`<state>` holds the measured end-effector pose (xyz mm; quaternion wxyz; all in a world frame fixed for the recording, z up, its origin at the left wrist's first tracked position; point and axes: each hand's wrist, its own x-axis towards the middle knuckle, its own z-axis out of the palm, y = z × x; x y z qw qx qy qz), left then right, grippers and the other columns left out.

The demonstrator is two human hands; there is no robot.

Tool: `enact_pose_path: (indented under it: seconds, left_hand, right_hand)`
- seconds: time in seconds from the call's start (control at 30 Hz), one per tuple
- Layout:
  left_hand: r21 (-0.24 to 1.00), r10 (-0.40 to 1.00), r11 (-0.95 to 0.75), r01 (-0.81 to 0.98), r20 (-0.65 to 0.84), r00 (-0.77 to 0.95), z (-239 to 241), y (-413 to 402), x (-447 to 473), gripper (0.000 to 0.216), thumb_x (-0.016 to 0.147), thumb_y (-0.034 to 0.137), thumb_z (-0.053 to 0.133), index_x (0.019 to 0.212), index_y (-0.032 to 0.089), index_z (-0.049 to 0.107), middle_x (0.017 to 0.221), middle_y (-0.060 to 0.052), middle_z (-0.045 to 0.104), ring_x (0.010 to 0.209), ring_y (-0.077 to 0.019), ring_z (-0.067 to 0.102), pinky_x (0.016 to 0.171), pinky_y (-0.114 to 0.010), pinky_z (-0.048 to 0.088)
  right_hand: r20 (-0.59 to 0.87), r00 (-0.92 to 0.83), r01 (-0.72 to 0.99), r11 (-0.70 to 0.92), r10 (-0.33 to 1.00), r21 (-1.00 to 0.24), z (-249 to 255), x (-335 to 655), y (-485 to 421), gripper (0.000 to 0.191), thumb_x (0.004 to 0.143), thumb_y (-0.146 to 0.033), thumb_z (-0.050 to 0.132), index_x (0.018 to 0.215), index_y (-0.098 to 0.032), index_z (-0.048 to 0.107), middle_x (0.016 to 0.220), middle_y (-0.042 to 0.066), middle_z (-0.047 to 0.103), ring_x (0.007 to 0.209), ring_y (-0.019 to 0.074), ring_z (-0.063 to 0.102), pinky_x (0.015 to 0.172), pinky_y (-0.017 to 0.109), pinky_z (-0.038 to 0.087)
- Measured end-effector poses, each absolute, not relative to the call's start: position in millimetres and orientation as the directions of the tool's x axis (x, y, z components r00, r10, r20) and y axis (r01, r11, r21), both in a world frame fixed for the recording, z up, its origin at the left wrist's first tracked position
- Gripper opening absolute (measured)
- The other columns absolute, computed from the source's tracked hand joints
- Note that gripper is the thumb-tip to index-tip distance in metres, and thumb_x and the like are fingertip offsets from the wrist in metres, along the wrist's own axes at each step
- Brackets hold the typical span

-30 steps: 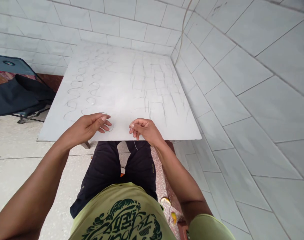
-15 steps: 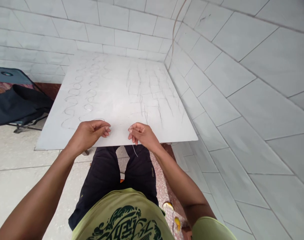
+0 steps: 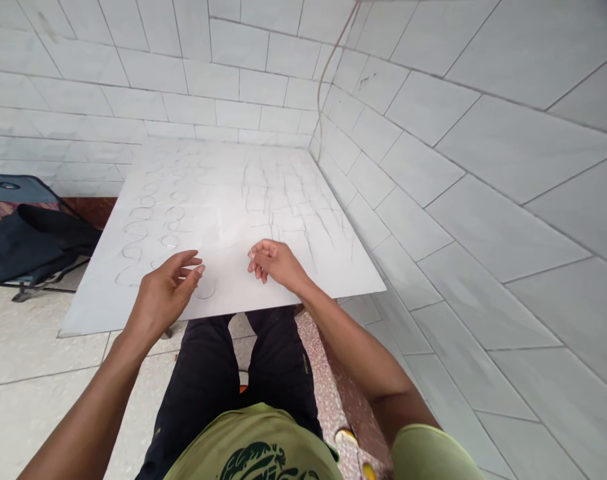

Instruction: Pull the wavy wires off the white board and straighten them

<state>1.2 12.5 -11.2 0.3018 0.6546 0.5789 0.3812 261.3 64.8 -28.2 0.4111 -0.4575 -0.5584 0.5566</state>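
Observation:
A large white board (image 3: 233, 267) lies flat in front of me. Rows of looping, wavy dark lines run along its left side, and crossing lines cover its right side. Over the near left part is my left hand (image 3: 166, 293), its thumb and fingers apart with nothing visible between them. A curved line (image 3: 206, 290) shows on the board just below those fingertips. My right hand (image 3: 276, 260) hovers near the middle of the board, thumb and fingertips pinched together. Only a faint bit of a thin pale strand (image 3: 252, 253) shows at that pinch; the rest is hard to make out.
Tiled walls meet behind the board, and the right wall (image 3: 433, 200) runs close along its right edge. A thin cable (image 3: 322, 87) hangs down in the corner. To the left stands a folding chair (image 3: 20, 190) with dark cloth (image 3: 33, 243) on it.
My left hand has opened its pinch and shifted a little left and down. The strand hanging below my right hand no longer shows there. The view has tilted slightly upward.

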Motion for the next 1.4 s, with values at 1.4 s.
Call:
enact_pose_path:
  seconds: [1.4]
  left_hand:
    - [0.636,0.953,-0.3,0.71,0.236,0.192,-73,-121,5,0.029,0.106,0.032,0.048,0.126,0.02,0.066,0.122,-0.012,0.076,0.112,-0.0262,0.074,0.096,-0.04,0.062]
  right_hand:
    - [0.301,-0.705,0.617,0.765,0.642,-0.186,-67,179,-1,0.022,0.105,-0.031,0.057,0.113,-0.012,0.065,0.112,0.016,0.065,0.105,0.03,0.054,0.091,0.044,0.048]
